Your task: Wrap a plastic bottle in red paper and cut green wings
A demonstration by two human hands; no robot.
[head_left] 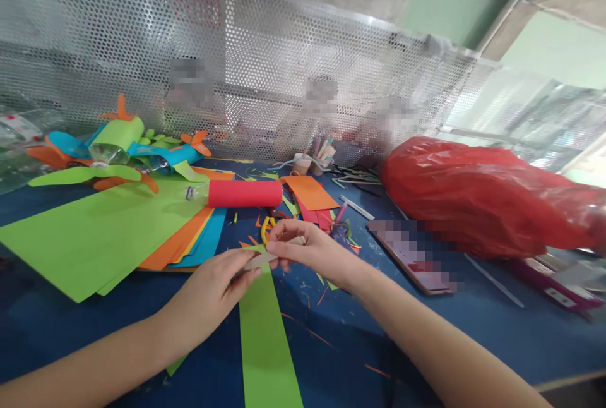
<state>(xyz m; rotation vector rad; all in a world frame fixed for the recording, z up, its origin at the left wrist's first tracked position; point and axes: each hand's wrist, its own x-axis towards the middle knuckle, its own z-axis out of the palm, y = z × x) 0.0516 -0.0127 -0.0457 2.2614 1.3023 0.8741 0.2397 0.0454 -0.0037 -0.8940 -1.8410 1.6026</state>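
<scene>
Between my two hands is a short, pale beige strip, like tape or paper, above the far end of a long green paper strip. My left hand pinches its left end between thumb and fingers. On the right side, my right hand has its fingers closed on the other end, and part of the strip shows again past its knuckles. Just beyond the fingers, yellow looped handles, like those of scissors, lie partly hidden. Behind them a bottle wrapped in red paper rests on its side.
Green sheets cover orange, yellow and blue ones at left. Bottle crafts with paper blades stand behind. An orange sheet, paper scraps, a phone and a big red plastic bag lie rightward. A perforated metal screen closes the back.
</scene>
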